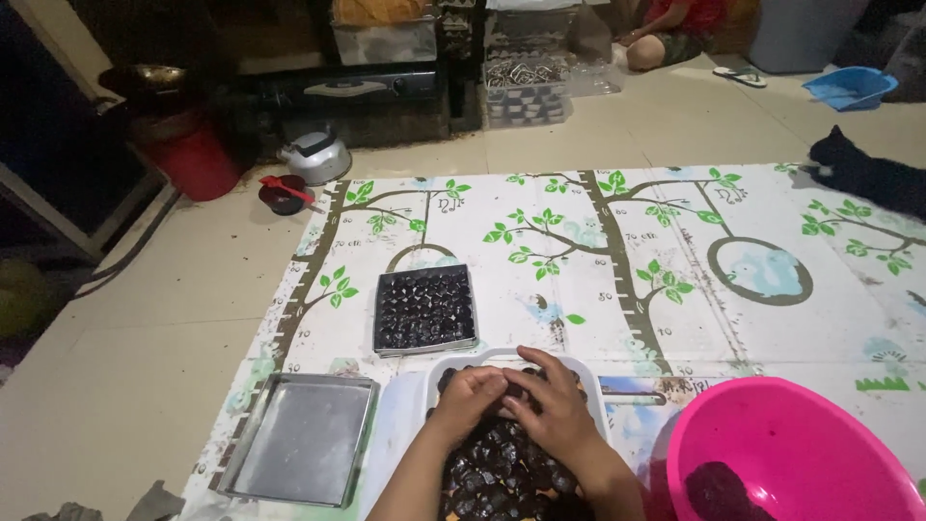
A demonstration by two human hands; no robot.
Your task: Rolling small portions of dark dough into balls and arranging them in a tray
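While both hands [516, 396] crowd the white tray's far rim [502, 355], mat [617, 299] lies beyond

The person is showing two bare forearms, wearing no visible sleeves. The left hand [470, 394] and right hand [553, 407] are wearing no gloves, with fingers [543, 361] uncovered.

A single view came from a camera worn on the person's head, looking forward and steeply down at the floor mat [617, 289] spread before them. The hands, the left hand [470, 397] and the right hand [555, 410], sat close at the bottom centre of the frame. Farther up, the view reached across the floor to the room's far side.
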